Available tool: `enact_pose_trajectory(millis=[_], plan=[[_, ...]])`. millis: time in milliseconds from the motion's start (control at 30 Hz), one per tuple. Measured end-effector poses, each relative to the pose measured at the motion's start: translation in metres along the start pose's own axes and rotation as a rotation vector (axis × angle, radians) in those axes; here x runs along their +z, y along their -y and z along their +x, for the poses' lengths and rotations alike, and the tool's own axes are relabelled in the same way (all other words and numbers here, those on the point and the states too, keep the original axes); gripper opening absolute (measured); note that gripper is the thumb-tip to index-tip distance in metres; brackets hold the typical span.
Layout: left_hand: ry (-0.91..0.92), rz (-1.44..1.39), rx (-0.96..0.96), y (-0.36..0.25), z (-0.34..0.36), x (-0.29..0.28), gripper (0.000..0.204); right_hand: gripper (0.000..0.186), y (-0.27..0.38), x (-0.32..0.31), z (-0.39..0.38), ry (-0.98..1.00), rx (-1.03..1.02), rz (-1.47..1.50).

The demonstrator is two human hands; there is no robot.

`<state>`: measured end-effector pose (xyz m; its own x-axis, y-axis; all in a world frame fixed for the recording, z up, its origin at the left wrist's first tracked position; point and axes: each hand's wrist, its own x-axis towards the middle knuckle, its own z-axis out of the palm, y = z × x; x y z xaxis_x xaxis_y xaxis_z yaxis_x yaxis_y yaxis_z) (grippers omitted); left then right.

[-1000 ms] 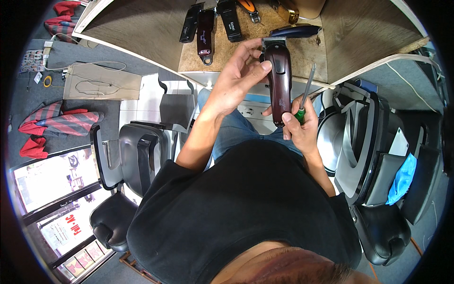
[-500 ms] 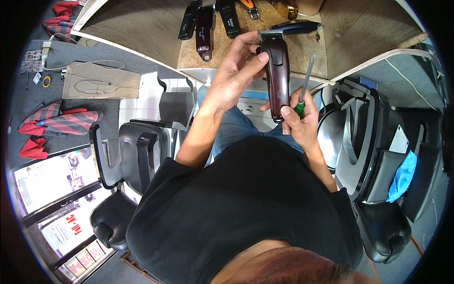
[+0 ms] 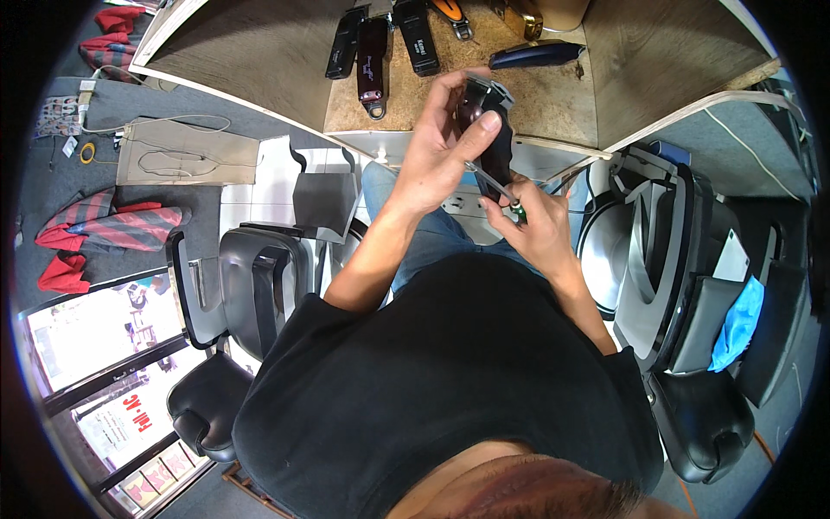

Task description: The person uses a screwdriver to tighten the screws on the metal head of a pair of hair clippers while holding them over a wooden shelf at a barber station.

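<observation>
My left hand [image 3: 437,164] is closed on the upper part of a dark maroon hair clipper [image 3: 497,156], its thumb across the body near the metal blade head. My right hand [image 3: 536,221] grips a screwdriver [image 3: 489,178] with a green handle. The metal shaft slants up and left across the clipper's lower part, close to my left hand; whether its tip touches is unclear. Beyond them, several clippers, among them a maroon one [image 3: 372,60], a black one [image 3: 419,39] and a navy one [image 3: 536,54], lie on the shelf [image 3: 458,104].
Wooden side panels [image 3: 674,69] flank the shelf. Black salon chairs stand left [image 3: 242,294] and right [image 3: 692,389] of me, the right one with a blue cloth [image 3: 735,324]. Checked cloth [image 3: 112,225], cables and a plywood board [image 3: 181,147] lie at left.
The screwdriver has swung from upright beside the clipper to slanting across its lower part. The clipper has rotated in my left hand, and my right thumb has shifted off its lower front.
</observation>
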<state>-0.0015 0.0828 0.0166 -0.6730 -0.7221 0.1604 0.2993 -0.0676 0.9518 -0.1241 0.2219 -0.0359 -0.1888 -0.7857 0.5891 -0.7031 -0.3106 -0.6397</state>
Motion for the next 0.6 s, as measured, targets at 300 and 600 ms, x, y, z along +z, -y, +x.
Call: enact_pose_trajectory(millis=[300,600], plan=[[0.072,-0.337,-0.294,0.008,0.002,-0.007,0.084,0.034,0.026,-0.012,-0.005,0.102,0.442,1.131],[0.219,-0.390,-0.196,0.011,-0.008,0.007,0.086,0.067,0.052,-0.008,0.002,0.009,0.520,1.337]])
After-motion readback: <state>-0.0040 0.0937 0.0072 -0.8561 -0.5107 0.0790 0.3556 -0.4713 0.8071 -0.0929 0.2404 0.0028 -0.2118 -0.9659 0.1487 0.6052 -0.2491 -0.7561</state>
